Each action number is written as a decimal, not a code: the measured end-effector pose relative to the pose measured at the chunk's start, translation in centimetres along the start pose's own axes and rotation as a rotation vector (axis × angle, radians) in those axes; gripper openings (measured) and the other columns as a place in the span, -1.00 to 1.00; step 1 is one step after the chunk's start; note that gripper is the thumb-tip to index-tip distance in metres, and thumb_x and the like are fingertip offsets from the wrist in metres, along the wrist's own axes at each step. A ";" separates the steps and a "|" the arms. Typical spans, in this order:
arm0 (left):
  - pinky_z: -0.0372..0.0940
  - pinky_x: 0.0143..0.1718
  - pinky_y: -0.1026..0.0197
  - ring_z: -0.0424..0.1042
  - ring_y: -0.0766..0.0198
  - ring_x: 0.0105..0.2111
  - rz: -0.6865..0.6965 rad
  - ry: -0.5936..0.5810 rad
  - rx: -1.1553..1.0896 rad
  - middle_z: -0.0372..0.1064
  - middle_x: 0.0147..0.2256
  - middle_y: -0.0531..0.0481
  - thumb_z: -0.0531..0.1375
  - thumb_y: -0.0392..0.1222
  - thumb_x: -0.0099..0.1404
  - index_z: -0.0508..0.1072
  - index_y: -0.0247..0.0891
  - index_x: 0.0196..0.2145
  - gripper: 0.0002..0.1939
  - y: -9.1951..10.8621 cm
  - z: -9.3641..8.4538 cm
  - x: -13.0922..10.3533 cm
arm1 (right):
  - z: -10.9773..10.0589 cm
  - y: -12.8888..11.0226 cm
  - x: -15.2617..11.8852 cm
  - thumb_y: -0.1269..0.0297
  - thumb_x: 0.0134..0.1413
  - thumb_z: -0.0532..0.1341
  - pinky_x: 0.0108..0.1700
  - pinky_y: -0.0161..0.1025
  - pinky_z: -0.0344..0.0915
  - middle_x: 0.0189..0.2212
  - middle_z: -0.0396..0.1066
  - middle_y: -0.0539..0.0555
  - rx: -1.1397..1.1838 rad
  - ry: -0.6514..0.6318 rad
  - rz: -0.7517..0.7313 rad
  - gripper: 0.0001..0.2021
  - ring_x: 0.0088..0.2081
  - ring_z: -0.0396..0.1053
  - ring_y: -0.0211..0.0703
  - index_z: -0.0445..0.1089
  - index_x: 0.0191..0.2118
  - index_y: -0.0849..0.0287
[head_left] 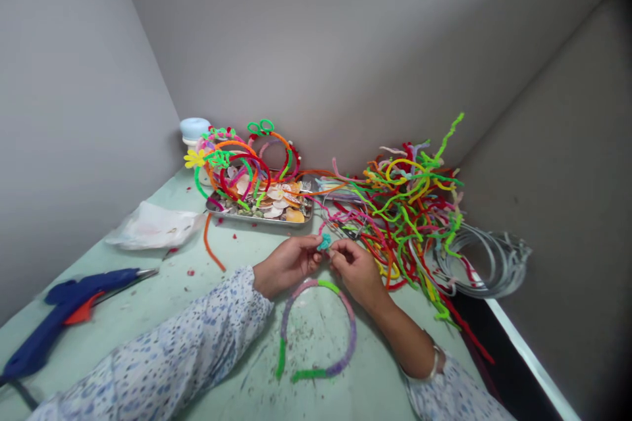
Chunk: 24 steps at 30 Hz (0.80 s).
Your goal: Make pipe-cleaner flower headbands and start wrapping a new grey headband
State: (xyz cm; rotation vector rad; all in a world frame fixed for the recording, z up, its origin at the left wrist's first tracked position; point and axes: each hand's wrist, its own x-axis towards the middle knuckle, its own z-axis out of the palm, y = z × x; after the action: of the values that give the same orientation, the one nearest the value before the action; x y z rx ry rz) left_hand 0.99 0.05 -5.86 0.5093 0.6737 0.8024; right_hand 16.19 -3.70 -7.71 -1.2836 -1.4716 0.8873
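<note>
Near the middle of the table, a small teal fuzzy piece [324,242] is pinched between the fingertips of my left hand [291,264]. My right hand [359,274] touches its right side with thumb and forefinger closed together. Just below both hands lies a headband [353,332] wrapped in purple, pink and green fuzzy wire, its open ends toward me. A metal tray [261,218] of shells and petal-like pieces stands beyond my hands, with several colourful wrapped headbands [247,158] resting on it.
A tangled heap of coloured fuzzy wires [407,210] spreads at the right, beside a bundle of grey metal hoops [486,263]. A blue glue gun [64,309] and a plastic bag [155,227] lie at the left. An orange wire [210,243] is near the tray.
</note>
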 end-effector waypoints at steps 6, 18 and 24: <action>0.25 -0.55 0.47 0.27 0.49 -0.59 -0.038 -0.038 -0.107 0.27 -0.49 0.01 0.10 -0.47 0.19 0.37 -0.39 -0.41 -0.91 0.0 -0.1 -0.1 | -0.1 -0.4 -0.2 0.34 0.01 0.13 -0.38 -0.31 0.23 -0.48 0.37 0.00 -0.105 0.050 -0.133 -0.93 -0.44 0.30 -0.22 0.36 -0.40 0.16; 0.24 -0.57 0.42 0.28 0.46 -0.58 0.042 0.012 -0.219 0.28 -0.51 0.02 0.12 -0.43 0.22 0.36 -0.37 -0.38 -0.94 -0.2 -0.6 0.2 | -4.3 -2.5 1.1 0.41 0.03 0.10 -0.10 -0.16 0.19 -0.22 0.36 0.18 -0.936 0.043 -0.223 -0.82 -0.14 0.29 -0.02 0.39 -0.23 0.19; 0.22 -0.59 0.40 0.26 0.45 -0.60 0.057 -0.020 -0.254 0.26 -0.54 0.05 0.16 -0.40 0.21 0.36 -0.37 -0.39 -0.98 -0.1 -0.9 0.3 | -5.8 -2.8 0.7 0.47 0.06 0.08 -0.11 -0.18 0.15 -0.21 0.41 0.25 -1.288 -0.153 -0.026 -0.72 -0.15 0.34 0.01 0.38 -0.10 0.26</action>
State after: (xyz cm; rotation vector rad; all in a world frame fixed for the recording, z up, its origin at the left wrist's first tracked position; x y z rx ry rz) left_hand 0.56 0.36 -6.59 0.3066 0.5316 0.9213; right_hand 20.91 -3.93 -3.37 -2.0768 -2.2815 -0.1239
